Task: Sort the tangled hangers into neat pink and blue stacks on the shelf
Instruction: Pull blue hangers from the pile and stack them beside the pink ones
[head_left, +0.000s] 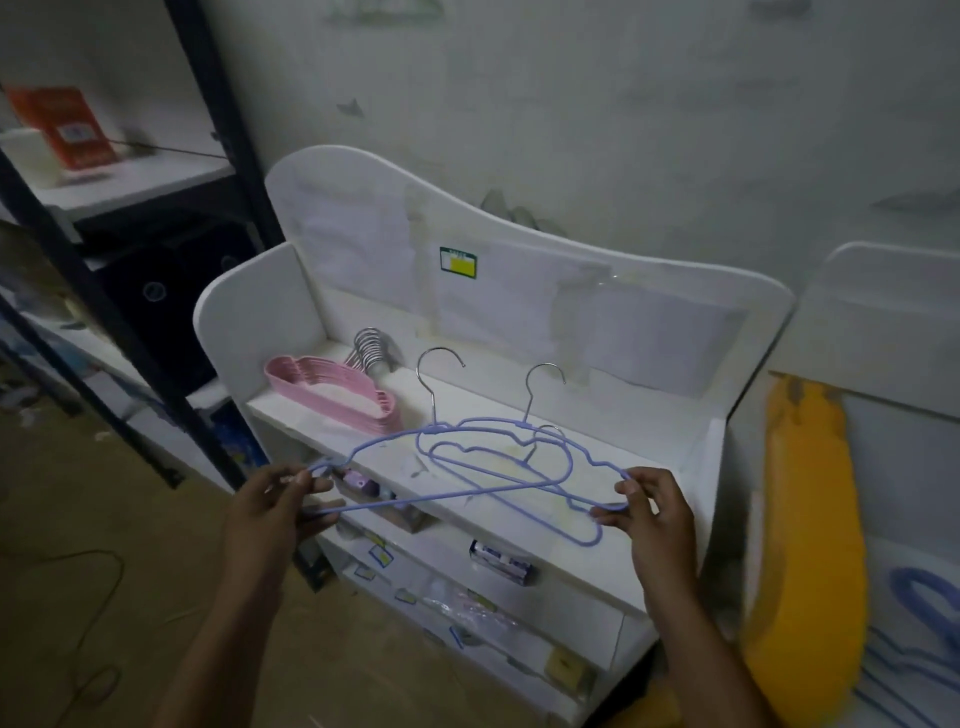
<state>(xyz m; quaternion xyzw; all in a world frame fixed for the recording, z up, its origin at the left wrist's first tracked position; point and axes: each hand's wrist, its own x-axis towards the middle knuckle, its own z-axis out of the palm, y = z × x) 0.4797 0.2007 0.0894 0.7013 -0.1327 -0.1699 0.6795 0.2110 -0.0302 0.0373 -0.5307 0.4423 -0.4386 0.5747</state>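
Head view, looking down at a white shelf against the wall. Left hand at about 8 o'clock, pinching the end of a blue hanger between thumb and fingertips. Right hand at about 4 o'clock, fingers curled round the other end of a second blue hanger. Both hangers overlapped and crossing just above the shelf top, chrome hooks pointing up toward 12 o'clock. Can't tell if they're actually snagged on each other. Third blue hanger lying flat on the shelf under them. Pink stack sitting neat at 10 o'clock on the same shelf, hooks bunched at the back. Yellow cushion thing off at 3 o'clock, more blue hangers beyond it, blurry.
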